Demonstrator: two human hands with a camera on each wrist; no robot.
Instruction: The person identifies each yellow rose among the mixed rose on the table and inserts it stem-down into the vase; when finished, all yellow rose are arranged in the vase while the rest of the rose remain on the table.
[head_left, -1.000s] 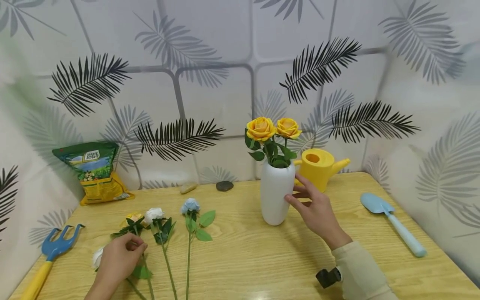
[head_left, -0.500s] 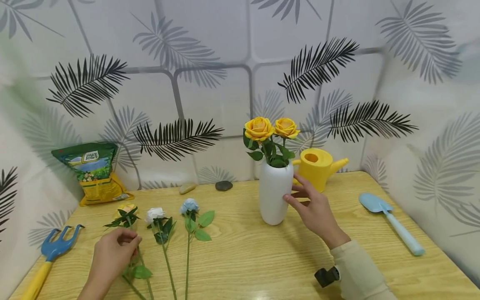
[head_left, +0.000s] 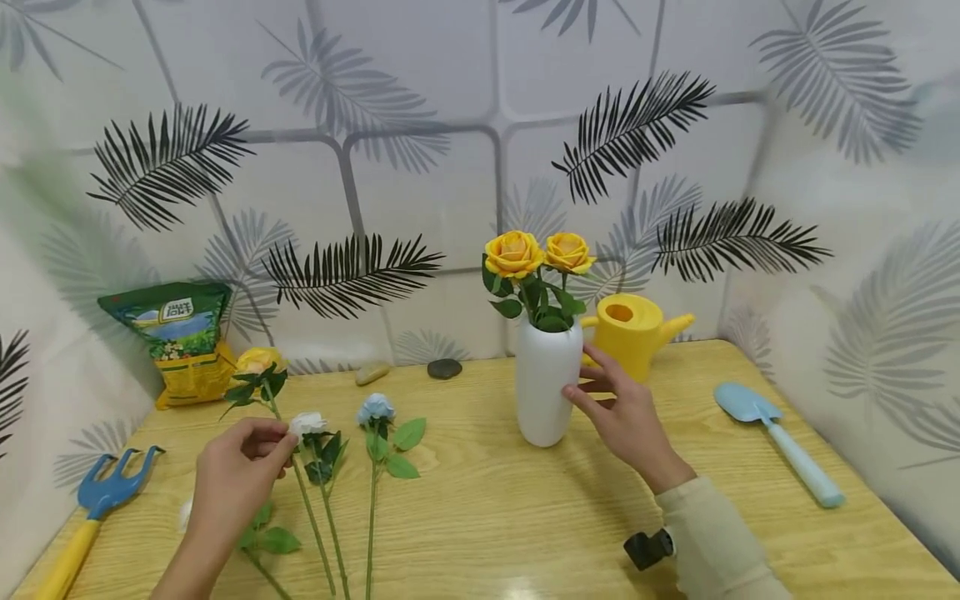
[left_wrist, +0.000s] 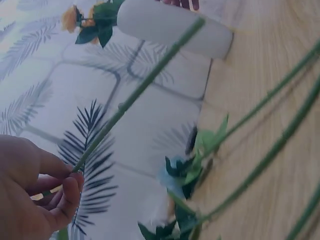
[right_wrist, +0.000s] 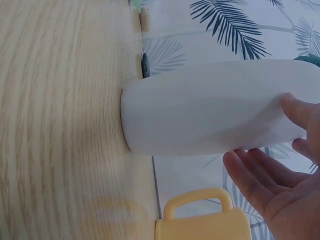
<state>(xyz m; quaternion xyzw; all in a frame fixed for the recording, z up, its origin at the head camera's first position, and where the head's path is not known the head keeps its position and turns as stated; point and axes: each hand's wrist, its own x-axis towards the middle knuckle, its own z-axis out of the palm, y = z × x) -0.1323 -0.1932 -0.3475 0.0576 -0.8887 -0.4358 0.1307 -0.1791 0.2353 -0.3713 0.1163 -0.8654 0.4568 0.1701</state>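
My left hand pinches the stem of a yellow rose, its bloom raised toward the back left. In the left wrist view the green stem runs up from thumb and fingertips, its cut end free. A white rose and a light blue rose lie on the table just right of that hand. Another white bloom is mostly hidden behind the wrist. My right hand holds the side of an upright white vase, thumb in front, fingers around the edge. Two yellow roses stand in the vase.
Behind the vase stands a yellow watering can. A light blue trowel lies at right, a blue hand fork with yellow handle at left. A green and yellow bag and two stones sit along the back.
My left hand has lifted the yellow rose off the table, its bloom rising and moving toward the back. The right hand stays at the vase.
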